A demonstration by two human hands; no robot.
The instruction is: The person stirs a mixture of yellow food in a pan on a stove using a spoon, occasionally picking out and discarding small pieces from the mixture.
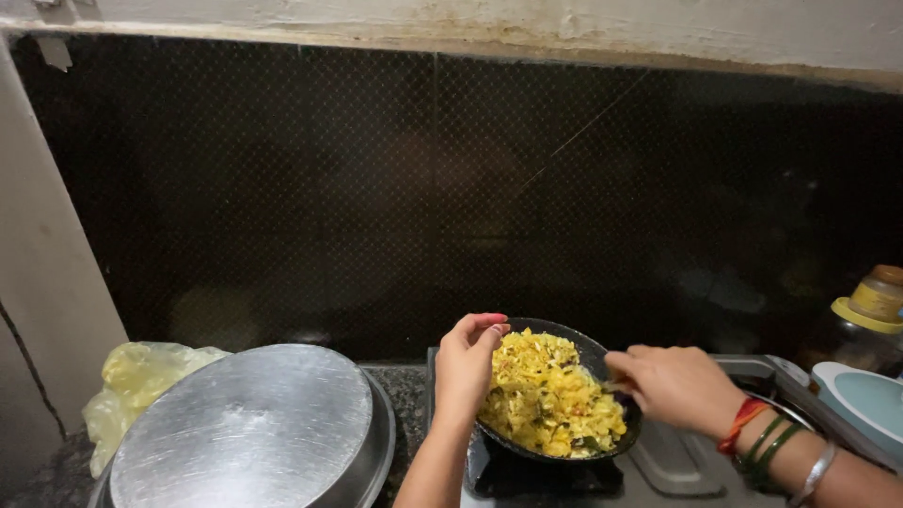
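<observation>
A left hand is pinching its fingertips together above crumbly yellow food in a round black pan. The right hand is gripping a barely visible utensil beside a dull steel lid.

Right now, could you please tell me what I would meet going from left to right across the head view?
Yellow plastic bag → steel lid → left hand → black pan of yellow food → right hand → bangles → yellow-capped jar.

Your right hand is covering whatever tool it is gripping, perhaps a spoon. The frame's bottom edge is cutting off the steel lid, and the right edge is clipping the jar.
</observation>
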